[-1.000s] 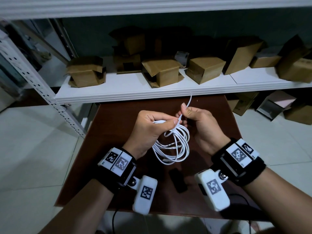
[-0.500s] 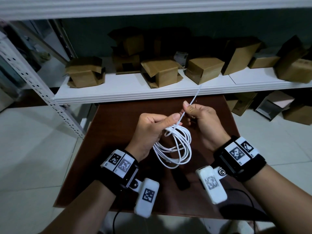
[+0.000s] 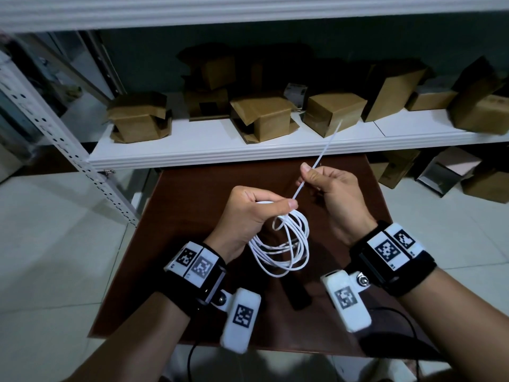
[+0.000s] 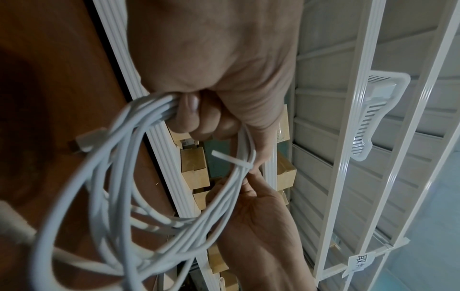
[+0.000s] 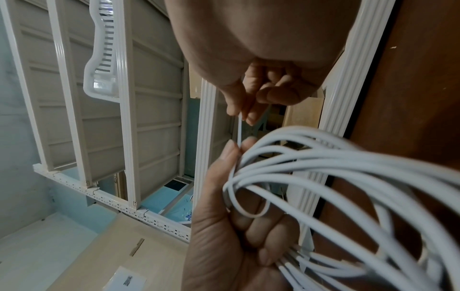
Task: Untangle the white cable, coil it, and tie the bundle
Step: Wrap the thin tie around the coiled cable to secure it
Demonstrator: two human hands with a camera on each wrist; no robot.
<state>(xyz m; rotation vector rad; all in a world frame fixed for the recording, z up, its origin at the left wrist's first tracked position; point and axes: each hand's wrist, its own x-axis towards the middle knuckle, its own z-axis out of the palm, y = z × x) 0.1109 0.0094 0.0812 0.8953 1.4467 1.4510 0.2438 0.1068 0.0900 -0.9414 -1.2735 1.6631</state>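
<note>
The white cable (image 3: 289,244) hangs in several loops over the brown table (image 3: 192,194). My left hand (image 3: 248,213) grips the top of the coil, thumb pressed over the bundle. A thin white tie (image 3: 327,144) runs from under that thumb up and to the right. My right hand (image 3: 325,186) pinches the tie between thumb and forefinger, and the tie's free end sticks out beyond it toward the shelf. In the left wrist view the tie (image 4: 231,159) crosses the cable (image 4: 119,177) strands. The right wrist view shows the tie (image 5: 239,132) taut between both hands.
A white shelf (image 3: 220,150) with several cardboard boxes (image 3: 261,117) stands just behind the table. A small black object (image 3: 296,293) lies on the table under the coil. More boxes (image 3: 446,175) sit on the tiled floor at right.
My right hand has moved up and to the right, drawing the tie out longer from the bundle. My left hand stays on the coil, almost still.
</note>
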